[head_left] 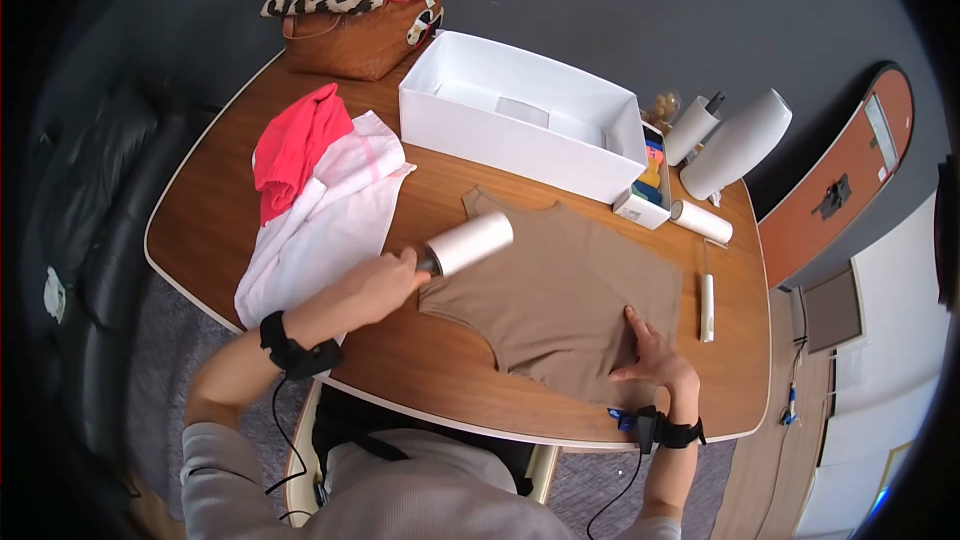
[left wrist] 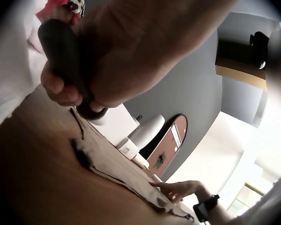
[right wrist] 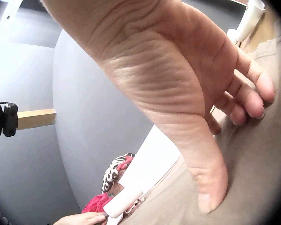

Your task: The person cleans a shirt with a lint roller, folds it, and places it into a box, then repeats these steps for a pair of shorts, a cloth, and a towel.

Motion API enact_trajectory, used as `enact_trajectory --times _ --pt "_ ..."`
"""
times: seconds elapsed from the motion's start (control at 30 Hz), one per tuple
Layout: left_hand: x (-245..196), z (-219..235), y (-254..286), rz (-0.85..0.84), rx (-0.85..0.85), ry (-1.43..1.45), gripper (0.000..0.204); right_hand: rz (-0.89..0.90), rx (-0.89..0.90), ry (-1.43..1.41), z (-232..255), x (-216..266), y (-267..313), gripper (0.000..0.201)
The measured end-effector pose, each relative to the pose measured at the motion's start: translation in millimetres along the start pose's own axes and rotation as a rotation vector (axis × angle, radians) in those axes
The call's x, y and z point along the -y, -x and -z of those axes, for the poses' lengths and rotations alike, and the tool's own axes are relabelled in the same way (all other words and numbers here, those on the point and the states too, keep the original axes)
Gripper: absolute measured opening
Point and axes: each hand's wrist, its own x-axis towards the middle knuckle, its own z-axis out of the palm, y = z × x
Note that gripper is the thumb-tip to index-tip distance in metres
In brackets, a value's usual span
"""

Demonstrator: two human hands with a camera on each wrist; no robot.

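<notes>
A brown garment [head_left: 560, 290] lies spread on the wooden table. The left hand [head_left: 368, 290] grips the dark handle of a white lint roller [head_left: 470, 244] over the garment's left part; whether the roller touches the cloth cannot be told. In the left wrist view the left hand [left wrist: 117, 56] has its fingers curled round the black handle [left wrist: 65, 61]. The right hand [head_left: 655, 358] rests on the garment's right part with thumb and fingers spread. In the right wrist view the fingertips and thumb of the right hand [right wrist: 178, 84] press on the cloth [right wrist: 257, 159].
White cloth [head_left: 330, 200] and a red cloth [head_left: 300, 145] lie at left. Behind stand a brown bag [head_left: 350, 45] with patterned fabric, a white open box [head_left: 510, 140] and a small box [head_left: 642, 208]. A white roll [head_left: 702, 222] and a thin roller [head_left: 708, 308] lie at right.
</notes>
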Motion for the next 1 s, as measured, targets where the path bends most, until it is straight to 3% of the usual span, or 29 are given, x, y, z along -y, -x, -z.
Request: enact_trajectory --times 0.07,0.17,0.23,0.27,0.4,0.63,0.73,0.87,1.0 --pt "-7.1 0.5 13.5 -0.072 0.095 0.024 0.034 0.003 0.003 -0.002 -0.8 -0.9 -1.0 0.112" --pt "-4.8 -16.1 23.8 -0.055 0.099 -0.083 0.030 0.029 -0.017 -0.022 -3.5 -5.1 -1.1 0.111" --pt "-3.4 -20.6 26.2 -0.015 0.034 -0.107 0.029 0.087 -0.062 -0.026 -4.8 -8.7 -1.7 0.110" --pt "-2.8 -21.3 24.6 0.002 -0.001 -0.115 0.029 -0.008 0.022 -0.091 2.5 0.6 -0.3 0.109" --pt "13.9 -21.9 5.3 0.105 -0.146 -0.175 0.028 -0.033 0.011 -0.071 5.5 5.2 3.6 0.108" --pt "-15.6 -9.8 17.0 -0.209 0.068 -0.227 0.029 -0.084 0.021 -0.049 9.8 10.9 6.4 0.107" --pt "-8.3 -20.7 15.8 -0.177 0.076 -0.253 0.029 -0.084 0.019 -0.054 9.0 8.9 6.4 0.107" --pt "6.6 -19.9 10.6 0.007 -0.031 -0.318 0.031 -0.028 -0.032 -0.022 3.7 2.9 7.1 0.106" --pt "19.2 -8.0 -3.5 0.086 -0.121 -0.375 0.029 -0.019 -0.034 -0.013 6.2 3.3 7.2 0.105"
